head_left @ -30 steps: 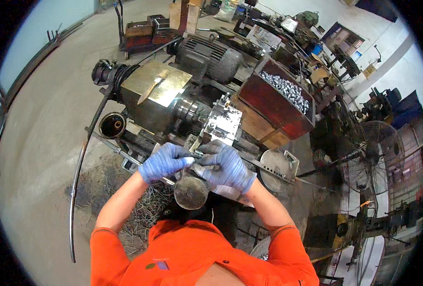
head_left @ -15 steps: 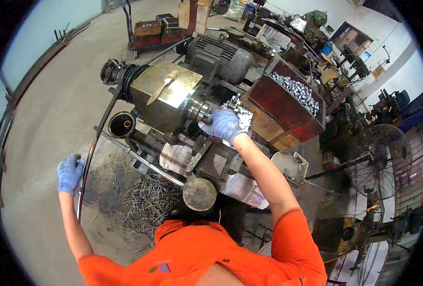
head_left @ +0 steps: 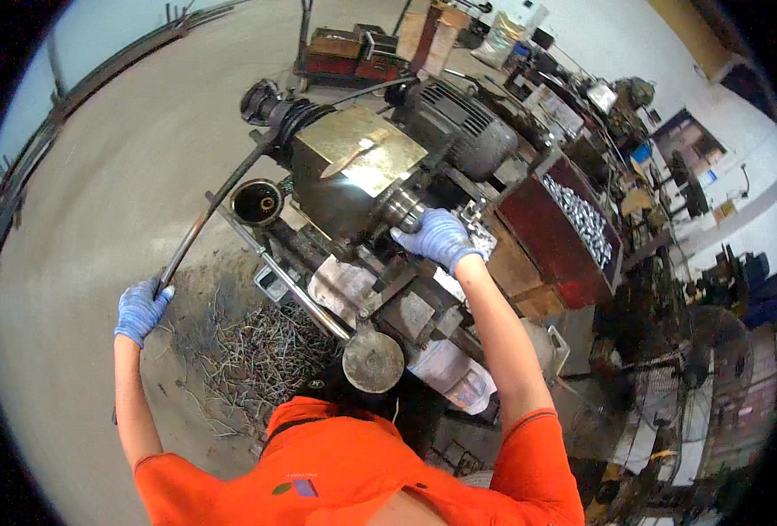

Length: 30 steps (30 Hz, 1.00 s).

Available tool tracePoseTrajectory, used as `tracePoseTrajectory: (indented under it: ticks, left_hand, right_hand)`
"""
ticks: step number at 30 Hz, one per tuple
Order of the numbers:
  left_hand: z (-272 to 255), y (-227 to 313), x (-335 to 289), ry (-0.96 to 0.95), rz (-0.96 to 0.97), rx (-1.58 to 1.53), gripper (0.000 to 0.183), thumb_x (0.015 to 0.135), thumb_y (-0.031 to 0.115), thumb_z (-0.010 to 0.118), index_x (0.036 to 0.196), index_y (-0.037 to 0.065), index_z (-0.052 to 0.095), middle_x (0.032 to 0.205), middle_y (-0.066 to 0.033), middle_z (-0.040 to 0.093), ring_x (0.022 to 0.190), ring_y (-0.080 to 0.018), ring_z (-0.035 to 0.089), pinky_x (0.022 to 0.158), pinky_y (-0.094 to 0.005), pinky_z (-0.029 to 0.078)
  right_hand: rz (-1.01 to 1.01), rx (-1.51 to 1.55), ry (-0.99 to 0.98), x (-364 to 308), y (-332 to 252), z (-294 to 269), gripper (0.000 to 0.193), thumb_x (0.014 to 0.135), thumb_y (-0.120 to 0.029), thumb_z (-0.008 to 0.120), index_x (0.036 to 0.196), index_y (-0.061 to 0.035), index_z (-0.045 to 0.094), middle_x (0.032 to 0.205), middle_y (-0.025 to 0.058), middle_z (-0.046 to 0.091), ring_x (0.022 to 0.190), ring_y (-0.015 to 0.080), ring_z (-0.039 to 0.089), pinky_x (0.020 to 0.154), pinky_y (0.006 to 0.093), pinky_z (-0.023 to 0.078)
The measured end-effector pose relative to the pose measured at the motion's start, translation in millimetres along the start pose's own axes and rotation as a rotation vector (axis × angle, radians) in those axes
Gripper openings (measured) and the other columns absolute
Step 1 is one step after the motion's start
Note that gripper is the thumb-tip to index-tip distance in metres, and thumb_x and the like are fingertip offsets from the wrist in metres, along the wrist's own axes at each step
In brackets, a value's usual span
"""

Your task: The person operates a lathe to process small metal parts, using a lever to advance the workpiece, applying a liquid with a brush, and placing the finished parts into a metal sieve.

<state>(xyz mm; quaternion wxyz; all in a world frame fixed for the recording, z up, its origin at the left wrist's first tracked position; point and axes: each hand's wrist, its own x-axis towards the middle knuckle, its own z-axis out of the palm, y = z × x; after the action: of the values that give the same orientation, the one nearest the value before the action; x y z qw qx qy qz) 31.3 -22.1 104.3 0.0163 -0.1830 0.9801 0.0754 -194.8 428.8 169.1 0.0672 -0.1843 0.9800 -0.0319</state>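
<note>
The left hand (head_left: 143,310) wraps the lever (head_left: 200,223); the right hand (head_left: 439,239) half-curls at the chuck (head_left: 400,208) by the headstock's (head_left: 325,200) right edge, its hold hidden.

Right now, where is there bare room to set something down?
Free: floor left of the long lever and left hand, out to the dark bars at far left; small strips beside the brush on the brass-coloured cover. Crowded: around the right hand, between chuck and red box, and where shavings cover the floor.

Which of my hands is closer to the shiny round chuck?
Your right. The right hand is just beside the chuck; the left hand is far to its left, gripping the long lever.
</note>
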Motion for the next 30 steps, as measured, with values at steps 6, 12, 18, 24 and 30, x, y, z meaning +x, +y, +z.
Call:
tracePoseTrajectory:
  ticks: [6,12,18,24,30]
  left_hand:
    - [35,-8,11,0.133,-0.069,0.133,0.023,0.078,0.032,0.059,0.078,0.009,0.058,0.072,-0.0151,0.062,0.072,-0.0338,0.061,0.066,-0.0439,0.047]
    - [28,-114,126,0.349,0.115,0.482,0.004,0.076,0.014,0.054,0.079,0.011,0.056,0.065,-0.0116,0.061,0.060,-0.0293,0.062,0.057,-0.0421,0.047]
    - [32,-129,173,0.405,0.032,0.454,0.008,0.077,0.014,0.053,0.083,0.010,0.058,0.071,-0.0125,0.063,0.065,-0.0288,0.063,0.059,-0.0423,0.047]
    - [33,-33,159,0.760,0.345,-0.296,0.031,0.081,0.024,0.059,0.104,0.003,0.062,0.086,-0.0154,0.066,0.077,-0.0305,0.063,0.071,-0.0376,0.050]
    - [221,56,151,-0.236,0.031,-0.834,0.034,0.079,0.031,0.062,0.096,0.001,0.062,0.088,-0.0191,0.064,0.078,-0.0325,0.062,0.071,-0.0387,0.047]
  right_hand:
    - [-0.018,-0.068,0.103,-6,-7,3,0.046,0.071,-0.054,0.063,0.069,-0.0082,0.067,0.074,0.0176,0.064,0.071,0.0333,0.061,0.068,0.0401,0.049]
    - [0.044,-0.012,0.018,-5,-18,-3,0.057,0.072,-0.061,0.056,0.071,-0.0063,0.068,0.071,0.0189,0.063,0.069,0.0337,0.062,0.070,0.0395,0.049]
    - [0.037,-0.024,0.048,-4,-6,4,0.059,0.074,-0.061,0.054,0.072,-0.0032,0.067,0.071,0.0195,0.063,0.070,0.0330,0.062,0.071,0.0395,0.049]
    - [0.050,-0.042,0.214,-10,-2,7,0.048,0.074,-0.054,0.058,0.069,-0.0073,0.068,0.067,0.0163,0.062,0.069,0.0331,0.059,0.073,0.0406,0.046]
    - [-0.131,0.138,0.741,-98,16,-24,0.025,0.070,-0.032,0.070,0.064,-0.0087,0.067,0.084,0.0074,0.066,0.089,0.0276,0.058,0.081,0.0386,0.044]
